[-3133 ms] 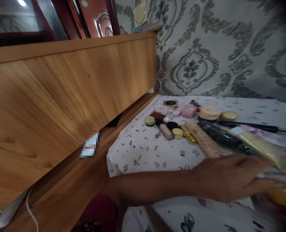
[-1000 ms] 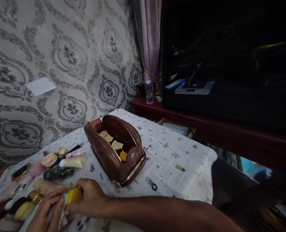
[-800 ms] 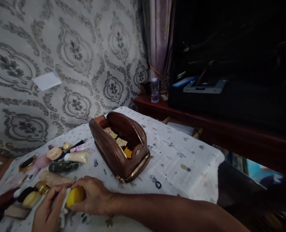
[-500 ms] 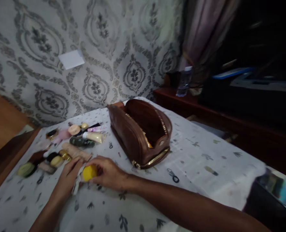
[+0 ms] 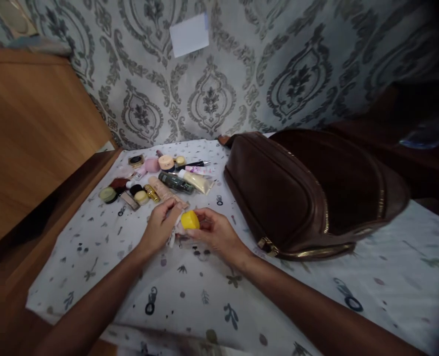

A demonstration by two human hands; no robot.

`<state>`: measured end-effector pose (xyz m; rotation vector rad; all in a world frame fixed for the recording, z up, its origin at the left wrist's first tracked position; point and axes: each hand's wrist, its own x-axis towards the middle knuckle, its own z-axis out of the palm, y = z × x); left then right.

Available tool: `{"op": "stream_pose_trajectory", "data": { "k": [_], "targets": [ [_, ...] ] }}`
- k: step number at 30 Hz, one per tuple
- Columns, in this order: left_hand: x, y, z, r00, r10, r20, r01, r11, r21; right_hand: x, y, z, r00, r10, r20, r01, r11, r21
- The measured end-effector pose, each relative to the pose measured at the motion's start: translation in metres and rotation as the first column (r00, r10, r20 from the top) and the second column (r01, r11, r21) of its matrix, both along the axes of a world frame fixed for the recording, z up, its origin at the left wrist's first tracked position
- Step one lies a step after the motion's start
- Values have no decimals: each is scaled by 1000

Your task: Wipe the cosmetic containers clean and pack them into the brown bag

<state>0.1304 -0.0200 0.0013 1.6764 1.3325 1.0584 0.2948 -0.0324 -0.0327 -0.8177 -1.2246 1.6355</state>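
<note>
My right hand (image 5: 221,236) pinches a small yellow round container (image 5: 190,220) by its side, above the patterned cloth. My left hand (image 5: 161,223) is closed on a crumpled white wipe or cloth (image 5: 175,228), pressed against the near left side of the yellow container. Just beyond my hands lie a beige tube (image 5: 162,189), a gold lipstick-like tube (image 5: 151,193) and a dark green tube (image 5: 175,182). To the right stands a brown cosmetic bag (image 5: 267,183), unzipped, its inside dark.
More cosmetics lie in a loose group at the back left, among them a cream tube (image 5: 197,182), a peach-lidded jar (image 5: 166,163) and a green-lidded jar (image 5: 108,195). A patterned wall (image 5: 212,99) closes off the back, and a wooden panel (image 5: 29,133) stands at left.
The view has swung left and closer, so the bag now looks larger and farther right. Both hands keep hold of the yellow container and the white wipe.
</note>
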Motion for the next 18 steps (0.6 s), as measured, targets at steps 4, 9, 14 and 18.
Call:
{"op": "stream_pose_trajectory", "data": {
  "k": [4, 9, 14, 18],
  "targets": [
    [1, -7, 6, 986, 12, -167, 20, 982, 190, -2, 1, 1, 1000, -28, 9, 28, 998, -51],
    [2, -16, 12, 953, 3, -304, 79, 963, 257, -6, -6, 3, 996, -86, 32, 85, 996, 8],
    [-3, -9, 8, 976, -21, -216, 28, 999, 32, -1, -11, 6, 960, -199, 197, 139, 950, 279],
    [-16, 3, -13, 975, 184, -126, -204, 963, -174, 16, -11, 14, 878, -207, 431, -122, 773, 622]
  ]
}}
